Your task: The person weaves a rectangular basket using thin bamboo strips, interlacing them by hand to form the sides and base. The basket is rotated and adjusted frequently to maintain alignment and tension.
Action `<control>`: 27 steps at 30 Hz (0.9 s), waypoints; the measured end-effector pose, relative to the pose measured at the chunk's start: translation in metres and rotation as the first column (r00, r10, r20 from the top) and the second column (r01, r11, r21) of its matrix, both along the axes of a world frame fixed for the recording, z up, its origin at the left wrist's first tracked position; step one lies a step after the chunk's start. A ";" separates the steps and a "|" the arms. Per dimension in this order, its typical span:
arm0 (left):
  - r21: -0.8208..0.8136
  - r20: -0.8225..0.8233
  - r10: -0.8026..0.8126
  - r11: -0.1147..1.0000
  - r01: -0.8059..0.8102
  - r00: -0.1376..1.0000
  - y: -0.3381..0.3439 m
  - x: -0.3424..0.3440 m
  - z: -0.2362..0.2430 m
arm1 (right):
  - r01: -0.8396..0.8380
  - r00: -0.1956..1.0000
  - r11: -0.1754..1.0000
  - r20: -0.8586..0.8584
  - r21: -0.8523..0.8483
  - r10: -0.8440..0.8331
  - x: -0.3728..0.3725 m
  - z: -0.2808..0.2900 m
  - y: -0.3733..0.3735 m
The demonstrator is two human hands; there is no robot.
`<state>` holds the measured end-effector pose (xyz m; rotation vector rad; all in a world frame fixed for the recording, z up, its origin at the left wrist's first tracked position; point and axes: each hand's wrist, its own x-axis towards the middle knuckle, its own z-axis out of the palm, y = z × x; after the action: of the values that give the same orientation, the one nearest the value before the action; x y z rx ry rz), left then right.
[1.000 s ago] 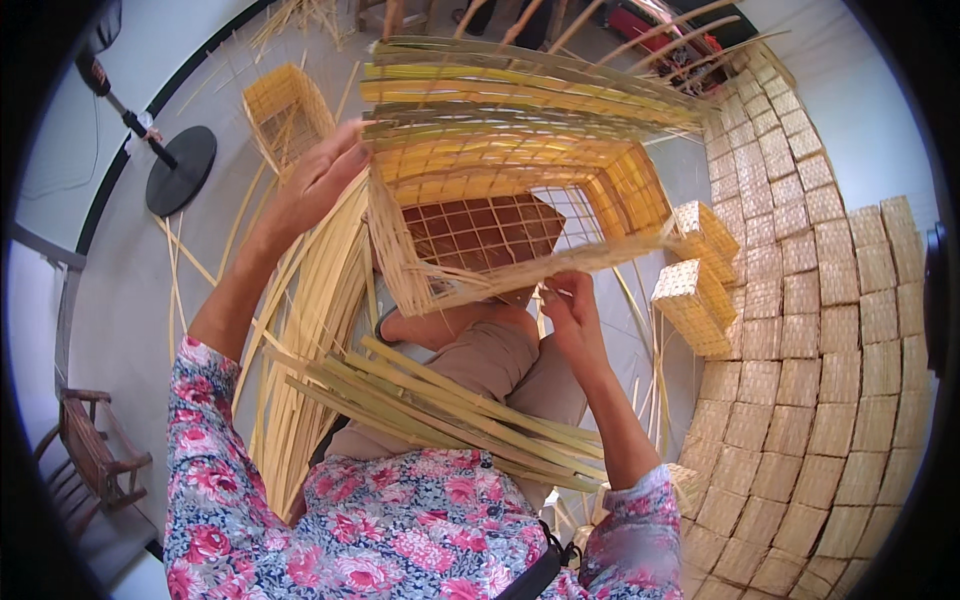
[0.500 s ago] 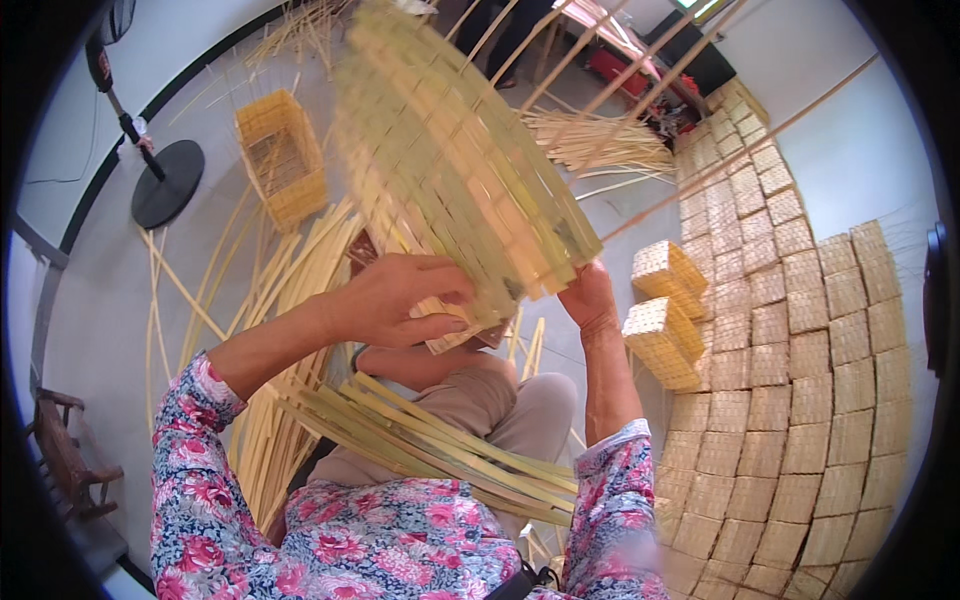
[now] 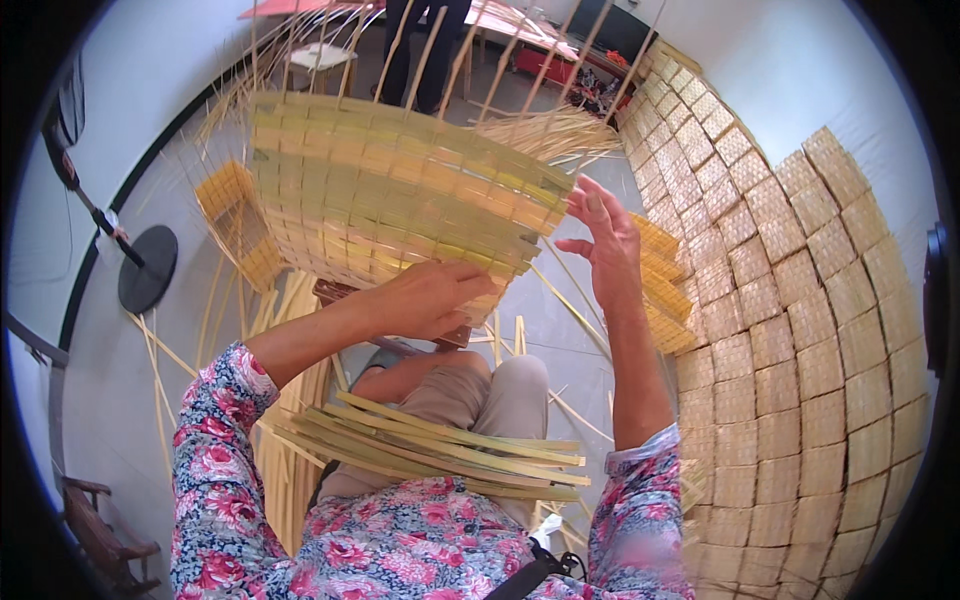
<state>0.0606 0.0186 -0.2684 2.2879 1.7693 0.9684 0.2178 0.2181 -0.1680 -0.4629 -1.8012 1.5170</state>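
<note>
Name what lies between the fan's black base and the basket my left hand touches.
In the head view, another yellow basket, on the floor, lies between the black base and the near basket.

A head-worn fisheye looks down, close, on the basket (image 3: 390, 185).

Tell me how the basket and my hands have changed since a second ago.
The woven basket has turned: its hollow inside showed, and now a broad woven wall faces you. Your left hand moved from its upper left corner down to the wall's lower part; your right hand left the near edge and rose to the right end, thumb apart. Strips still lie across the lap.
</note>
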 end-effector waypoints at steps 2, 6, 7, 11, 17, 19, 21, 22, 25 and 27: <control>0.008 -0.101 -0.006 1.000 0.007 0.995 -0.003 -0.004 0.012 | -0.069 0.997 0.997 -0.028 -0.031 0.068 -0.009 0.007 -0.003; 0.123 -0.360 0.093 0.991 -0.051 0.928 0.007 0.003 0.067 | -0.140 0.989 0.988 -0.062 -0.063 0.136 -0.017 0.004 0.003; 0.188 -0.417 0.132 0.981 -0.057 0.899 0.015 0.001 0.082 | -0.128 0.990 0.989 -0.061 -0.067 0.124 -0.017 0.003 0.004; 0.489 -0.594 0.209 0.860 0.143 0.777 0.055 -0.013 0.145 | -0.105 0.991 0.993 -0.090 -0.056 0.099 -0.015 -0.004 0.007; 0.411 -0.848 0.215 0.844 0.344 0.485 0.083 -0.017 0.197 | -0.068 0.993 0.996 -0.091 0.054 0.073 -0.016 -0.015 0.004; 0.397 -0.859 0.177 0.824 0.405 0.480 0.085 -0.015 0.205 | -0.033 0.996 0.998 -0.076 0.061 0.038 -0.010 -0.011 -0.002; 0.309 -0.891 0.133 0.878 0.365 0.433 0.080 -0.019 0.211 | -0.041 0.995 0.997 -0.086 0.060 0.046 -0.008 -0.011 -0.004; 0.264 -0.905 0.109 0.902 0.343 0.410 0.078 -0.022 0.212 | -0.044 0.995 0.997 -0.091 0.060 0.049 -0.007 -0.011 -0.004; 0.148 -0.921 0.048 0.961 0.233 0.388 0.073 -0.028 0.218 | -0.064 0.993 0.996 -0.091 0.067 0.070 -0.004 -0.008 -0.008; 0.127 -0.910 0.022 0.965 0.231 0.413 0.073 -0.027 0.217 | -0.078 0.993 0.996 -0.089 0.051 0.082 -0.006 -0.008 -0.011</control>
<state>0.0333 0.0914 -0.0512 3.4153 1.7265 -0.3032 0.2117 0.2072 -0.1759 -0.2966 -1.7993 1.5213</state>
